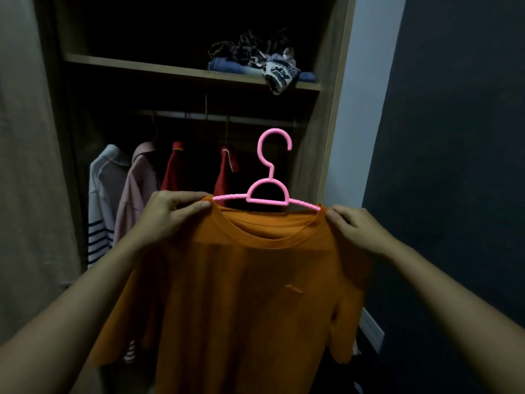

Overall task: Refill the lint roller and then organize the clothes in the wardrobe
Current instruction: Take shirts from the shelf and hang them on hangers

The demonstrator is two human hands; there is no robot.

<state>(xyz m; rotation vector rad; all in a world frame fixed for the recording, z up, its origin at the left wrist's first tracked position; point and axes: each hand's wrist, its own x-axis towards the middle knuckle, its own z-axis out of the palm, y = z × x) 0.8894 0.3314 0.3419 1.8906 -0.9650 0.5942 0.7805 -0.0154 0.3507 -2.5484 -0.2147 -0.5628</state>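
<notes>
An orange T-shirt (244, 294) hangs on a pink plastic hanger (268, 191), held up in front of the open wardrobe. My left hand (170, 214) pinches the shirt's left shoulder over the hanger arm. My right hand (355, 228) pinches the right shoulder at the hanger's other end. The hanger's hook points up, below the wardrobe's rail (216, 118) and not touching it. No lint roller is in view.
On the rail hang a white striped shirt (102, 200), a pink shirt (136, 191) and two red garments (173, 169). A shelf (142, 66) above holds a heap of folded and loose clothes (264, 61). A beige curtain (31, 166) is at left, a dark wall (454, 137) at right.
</notes>
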